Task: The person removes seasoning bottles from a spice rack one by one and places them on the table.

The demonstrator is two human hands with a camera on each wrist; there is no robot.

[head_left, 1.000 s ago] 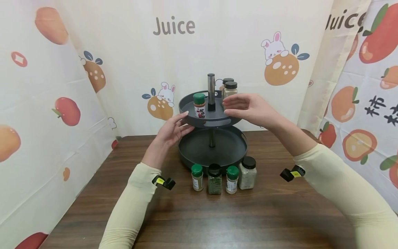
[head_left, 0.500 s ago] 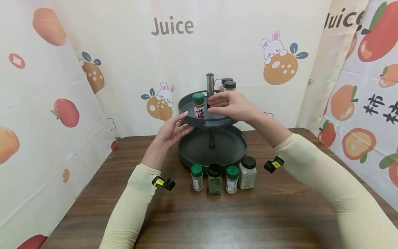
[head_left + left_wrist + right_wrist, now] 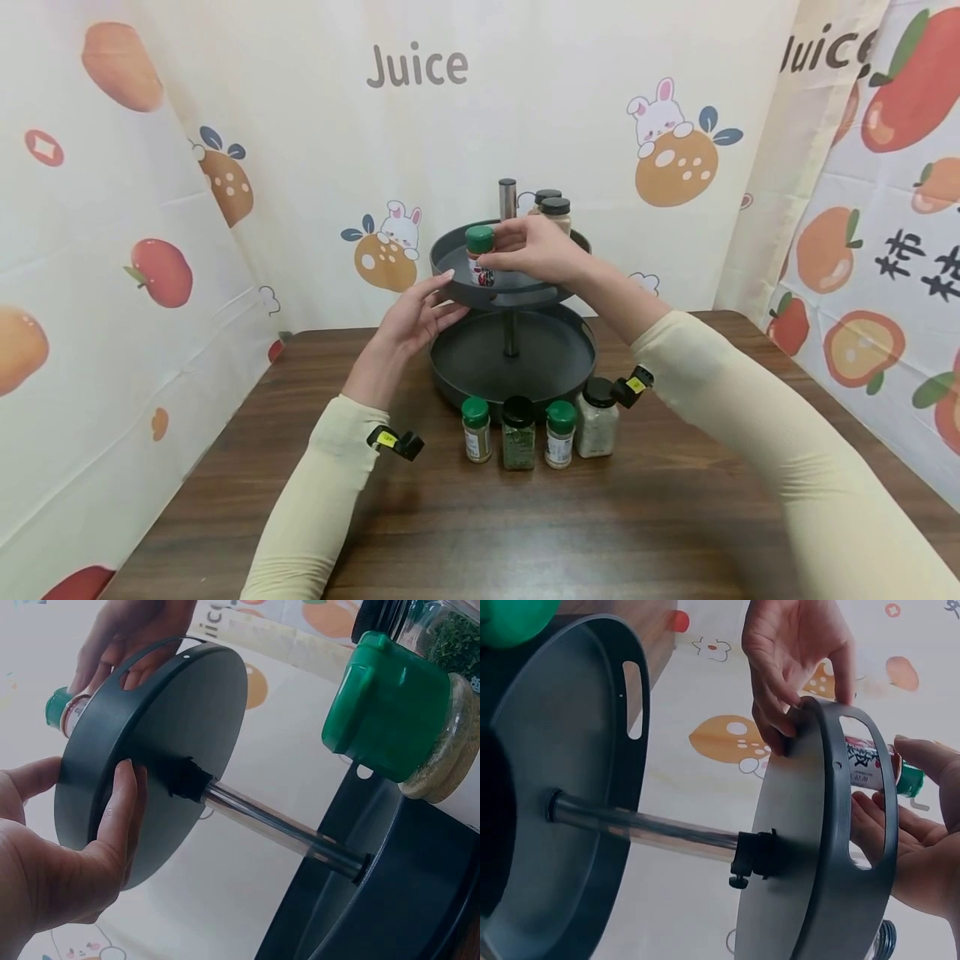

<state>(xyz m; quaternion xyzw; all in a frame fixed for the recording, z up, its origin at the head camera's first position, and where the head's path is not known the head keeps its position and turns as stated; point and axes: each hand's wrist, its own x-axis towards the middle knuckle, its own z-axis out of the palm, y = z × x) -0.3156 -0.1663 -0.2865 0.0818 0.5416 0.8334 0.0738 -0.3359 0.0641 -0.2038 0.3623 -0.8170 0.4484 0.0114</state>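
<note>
In the head view, my left hand (image 3: 412, 315) grips the upper tray (image 3: 517, 298) of a dark two-tier rack at its left side. Its thumb is at the rim and its fingers reach underneath. On that tray stands a spice jar (image 3: 480, 242) with a green cap and a red-and-white label. My right hand (image 3: 543, 248) is over the tray, thumb in front of the jar and fingers behind it. In the right wrist view, the right fingers (image 3: 889, 825) and thumb lie either side of the jar (image 3: 866, 761), with a gap below it.
Two black-capped jars (image 3: 555, 208) stand at the tray's back right, beside the metal post (image 3: 507, 198). Several spice jars, including a green-leaf jar (image 3: 518, 433), line up on the wooden table (image 3: 480, 533) before the lower tray (image 3: 480, 367). Printed curtains enclose the table.
My right hand has moved left across the upper tray, from beside the black-capped jars to around the green-capped jar. My left hand has stayed on the tray's rim.
</note>
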